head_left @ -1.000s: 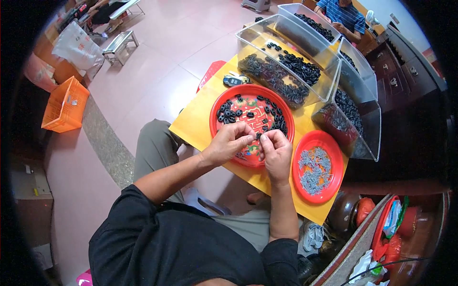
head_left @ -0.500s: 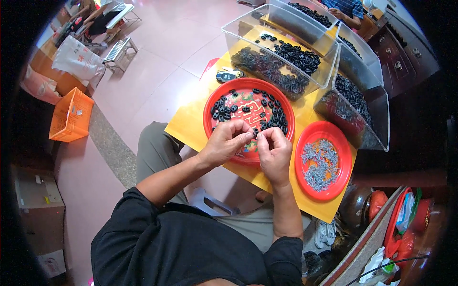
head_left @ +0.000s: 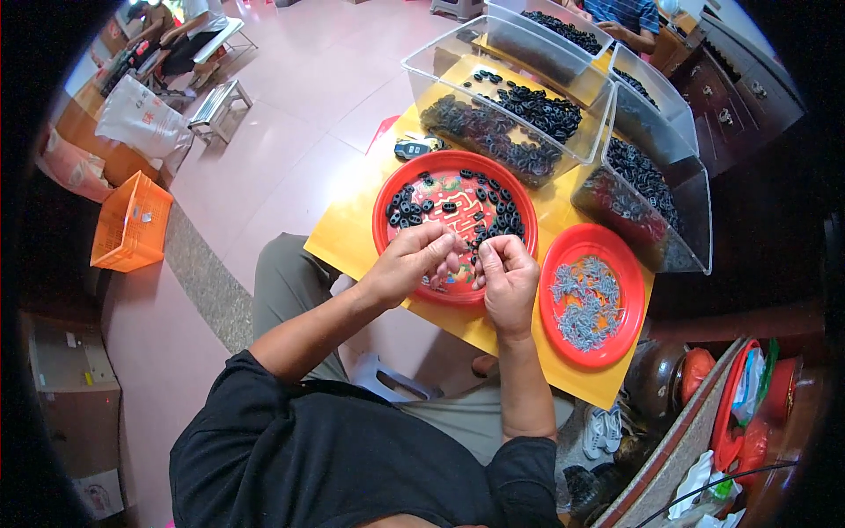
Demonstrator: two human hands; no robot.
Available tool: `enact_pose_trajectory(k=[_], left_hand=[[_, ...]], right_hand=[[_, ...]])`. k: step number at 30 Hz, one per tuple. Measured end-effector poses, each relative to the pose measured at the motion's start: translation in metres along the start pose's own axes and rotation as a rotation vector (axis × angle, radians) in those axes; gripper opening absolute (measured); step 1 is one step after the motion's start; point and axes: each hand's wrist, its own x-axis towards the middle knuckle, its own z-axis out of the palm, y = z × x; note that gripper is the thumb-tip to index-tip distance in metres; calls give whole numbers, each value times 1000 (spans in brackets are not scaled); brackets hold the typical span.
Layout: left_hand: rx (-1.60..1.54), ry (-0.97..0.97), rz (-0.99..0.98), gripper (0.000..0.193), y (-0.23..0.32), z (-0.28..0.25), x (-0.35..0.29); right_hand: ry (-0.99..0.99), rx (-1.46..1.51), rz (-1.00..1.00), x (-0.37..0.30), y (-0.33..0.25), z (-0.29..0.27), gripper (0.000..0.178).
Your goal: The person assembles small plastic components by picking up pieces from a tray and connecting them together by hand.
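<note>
My left hand [head_left: 418, 255] hovers over the near part of a round red tray [head_left: 382, 231], thumb and fingers curled together. Close by on its right, my right hand [head_left: 510, 282] has its thumb and forefinger pressed together. Anything between the fingertips of either hand is too small or hidden to make out. Small black oval pieces [head_left: 506, 218] with holes lie in the tray, mostly along its left and right sides. To the right of my right hand is a red plate [head_left: 612, 350] with many small grey slender pieces [head_left: 585, 304].
Clear plastic bins [head_left: 493, 97] of black pieces stand behind the tray on the yellow tabletop [head_left: 339, 231]. A key fob [head_left: 414, 148] lies by the tray's far edge. An orange crate [head_left: 132, 224] sits on the floor at left. Another person [head_left: 625, 19] is beyond the bins.
My fingertips, which met around a small black piece over the tray, are now apart. My right fingertips have come slightly nearer to me. The view has shifted a little.
</note>
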Motion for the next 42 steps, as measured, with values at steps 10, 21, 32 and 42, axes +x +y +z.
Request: enact_pose_trajectory(k=[10, 21, 32, 42], left_hand=[[-8, -89, -68, 19, -1, -4, 3], [125, -3, 99, 15, -9, -3, 4], [1045, 19, 369, 11, -13, -15, 26], [1339, 10, 401, 19, -32, -1, 52]], right_hand=[[-8, -29, -96, -4, -1, 5, 12], [-63, 282, 153, -3, 8, 1, 19], [170, 153, -46, 6, -18, -43, 6], [176, 62, -96, 0, -21, -43, 6]])
